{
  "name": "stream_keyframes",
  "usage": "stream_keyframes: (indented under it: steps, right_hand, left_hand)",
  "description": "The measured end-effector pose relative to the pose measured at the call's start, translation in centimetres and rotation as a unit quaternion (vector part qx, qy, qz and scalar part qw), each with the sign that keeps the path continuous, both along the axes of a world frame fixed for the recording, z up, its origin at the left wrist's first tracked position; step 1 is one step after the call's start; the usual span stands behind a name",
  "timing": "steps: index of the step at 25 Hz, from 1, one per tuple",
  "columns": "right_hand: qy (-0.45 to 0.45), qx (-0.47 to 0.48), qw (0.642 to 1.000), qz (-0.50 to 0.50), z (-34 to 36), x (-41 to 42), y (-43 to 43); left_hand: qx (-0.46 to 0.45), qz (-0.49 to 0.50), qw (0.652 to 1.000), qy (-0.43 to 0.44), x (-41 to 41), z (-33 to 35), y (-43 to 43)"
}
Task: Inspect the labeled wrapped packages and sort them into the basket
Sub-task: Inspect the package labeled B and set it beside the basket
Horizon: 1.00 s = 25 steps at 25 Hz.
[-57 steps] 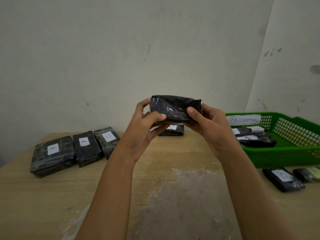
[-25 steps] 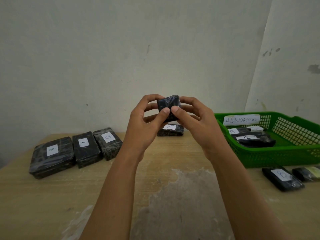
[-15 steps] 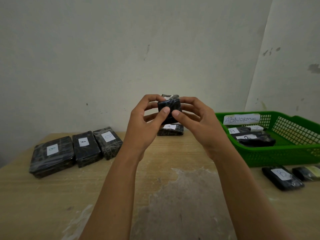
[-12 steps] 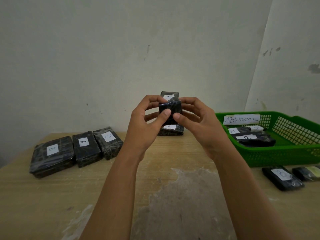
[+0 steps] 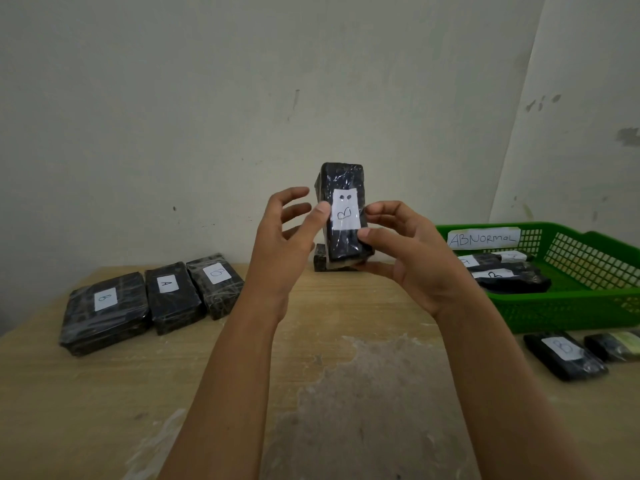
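A black wrapped package (image 5: 343,178) stands upright in the air at the middle of the view. Its white label, marked B with two dark dots above it, faces me. My right hand (image 5: 405,251) grips its lower end, thumb on the front and fingers behind. My left hand (image 5: 287,233) has its thumb against the package's left edge, while its fingers are spread and off the package. The green basket (image 5: 588,306) with an ABNORMAL sign (image 5: 483,238) sits at the right and holds several labeled packages (image 5: 512,278).
Three labeled black packages (image 5: 104,306), (image 5: 169,292), (image 5: 216,278) lie in a row on the wooden table (image 5: 346,393) at the left. Another package (image 5: 320,263) lies by the wall behind my hands. Two more (image 5: 564,355), (image 5: 616,346) lie in front of the basket.
The package has been turned from end-on to upright, so its label now faces me. My left fingers have come off it and spread; my right hand keeps hold of it.
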State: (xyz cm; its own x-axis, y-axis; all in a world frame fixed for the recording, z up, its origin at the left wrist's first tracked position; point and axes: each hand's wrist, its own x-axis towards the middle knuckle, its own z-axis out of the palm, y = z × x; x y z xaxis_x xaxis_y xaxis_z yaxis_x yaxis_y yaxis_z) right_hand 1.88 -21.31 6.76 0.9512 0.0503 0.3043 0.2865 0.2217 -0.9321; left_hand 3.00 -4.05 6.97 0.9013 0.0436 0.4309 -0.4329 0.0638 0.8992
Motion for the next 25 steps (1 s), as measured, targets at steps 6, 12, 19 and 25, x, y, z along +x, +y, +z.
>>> stream_keyframes:
  steps: [6, 12, 19, 25]
  right_hand:
    - [-0.010, -0.096, 0.993, 0.068, -0.19, -0.11, -0.09]
    - [0.038, -0.056, 0.997, 0.027, -0.02, 0.00, 0.07]
    - [0.006, -0.021, 1.000, 0.009, 0.04, 0.05, 0.38]
    - [-0.042, -0.018, 0.998, -0.039, -0.08, 0.29, 0.13]
  left_hand:
    - [-0.054, -0.009, 0.997, 0.061, 0.07, 0.09, 0.31]
    - [0.027, -0.043, 0.999, 0.006, 0.00, -0.04, 0.69]
    - [0.080, -0.097, 0.990, -0.058, -0.02, -0.42, 0.43]
    - [0.095, -0.116, 0.987, -0.059, -0.37, -0.15, 0.39]
